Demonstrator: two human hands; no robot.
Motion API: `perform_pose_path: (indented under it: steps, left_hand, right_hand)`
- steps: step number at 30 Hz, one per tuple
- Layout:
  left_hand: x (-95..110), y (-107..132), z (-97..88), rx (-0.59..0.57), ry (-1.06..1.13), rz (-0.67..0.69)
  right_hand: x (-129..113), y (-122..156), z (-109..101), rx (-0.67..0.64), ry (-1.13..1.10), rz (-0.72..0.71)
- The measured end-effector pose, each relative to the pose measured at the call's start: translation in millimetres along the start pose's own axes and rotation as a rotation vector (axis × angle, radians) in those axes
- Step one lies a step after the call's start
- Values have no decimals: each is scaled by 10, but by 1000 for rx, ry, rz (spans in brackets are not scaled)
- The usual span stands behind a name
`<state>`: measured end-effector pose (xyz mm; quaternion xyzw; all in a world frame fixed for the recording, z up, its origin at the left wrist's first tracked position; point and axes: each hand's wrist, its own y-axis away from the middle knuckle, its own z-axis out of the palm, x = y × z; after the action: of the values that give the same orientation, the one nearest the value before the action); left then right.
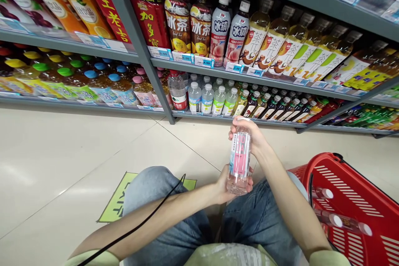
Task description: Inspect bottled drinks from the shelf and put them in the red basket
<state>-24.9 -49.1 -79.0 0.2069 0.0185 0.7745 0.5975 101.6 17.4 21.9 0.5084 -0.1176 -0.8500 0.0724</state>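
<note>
A clear plastic soda water bottle (pixel 240 156) with a pink label stands slightly tilted between my hands, above my bent knees. My left hand (pixel 225 186) is wrapped round its lower part, with fingertips showing at the far side. Up at the neck, my right hand (pixel 253 132) is closed round the top, its thumb across the white cap. To my right sits a red shopping basket (pixel 352 183), with three white-capped bottles (pixel 335 219) lying in it.
Ahead runs a grey shelf rack (pixel 193 64) with rows of drinks; small clear bottles (pixel 207 97) line its bottom shelf. A black cable (pixel 140 226) crosses over my left forearm. A yellow-green exit sign (pixel 116 199) lies on the tiled floor (pixel 77 153).
</note>
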Motion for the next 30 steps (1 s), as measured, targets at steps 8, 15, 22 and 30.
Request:
perform_pose_path:
  steps: [8, 15, 22, 30]
  left_hand:
    - [-24, -15, -36, -22, 12, 1]
    - [-33, -26, -84, -35, 50, -8]
    - [-39, -32, -97, -42, 54, 2]
    - [-45, -36, -86, -17, 60, 0]
  right_hand:
    - [-9, 5, 13, -10, -13, 2]
    - [-10, -9, 13, 3, -32, -9]
    - [-4, -18, 2, -12, -45, -13]
    - [-19, -12, 22, 7, -38, -5]
